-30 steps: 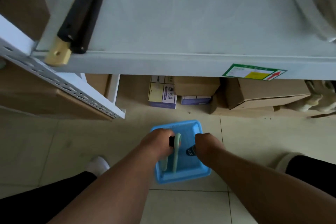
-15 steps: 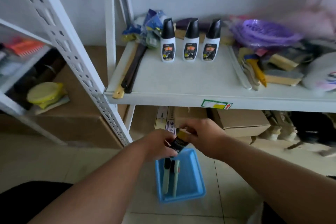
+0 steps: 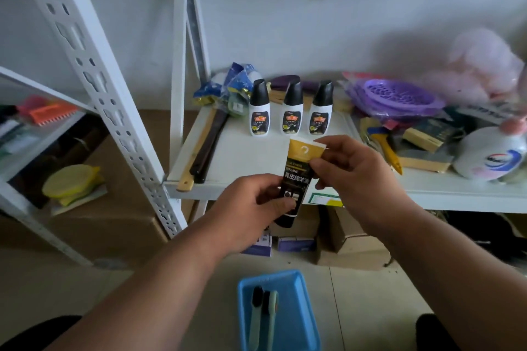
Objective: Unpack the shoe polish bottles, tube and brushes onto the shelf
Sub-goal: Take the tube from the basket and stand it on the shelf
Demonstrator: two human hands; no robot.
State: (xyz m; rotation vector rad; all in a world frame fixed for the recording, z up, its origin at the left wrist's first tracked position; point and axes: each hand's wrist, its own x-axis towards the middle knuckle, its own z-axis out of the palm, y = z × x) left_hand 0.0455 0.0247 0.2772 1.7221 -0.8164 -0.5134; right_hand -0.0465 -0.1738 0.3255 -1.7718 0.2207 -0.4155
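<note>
tube [image 3: 296, 179] raised to shelf [image 3: 242, 157] | both hands gripping

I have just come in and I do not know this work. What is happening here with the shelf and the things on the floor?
A person is unpacking shoe care items onto a white shelf. Both hands hold a black and gold tube in front of the shelf: the left hand grips its lower part, the right hand pinches its upper part. Three white bottles with black caps already stand in a row on the shelf. Two brushes lie in the blue tray on the floor, not yet unpacked.
</note>
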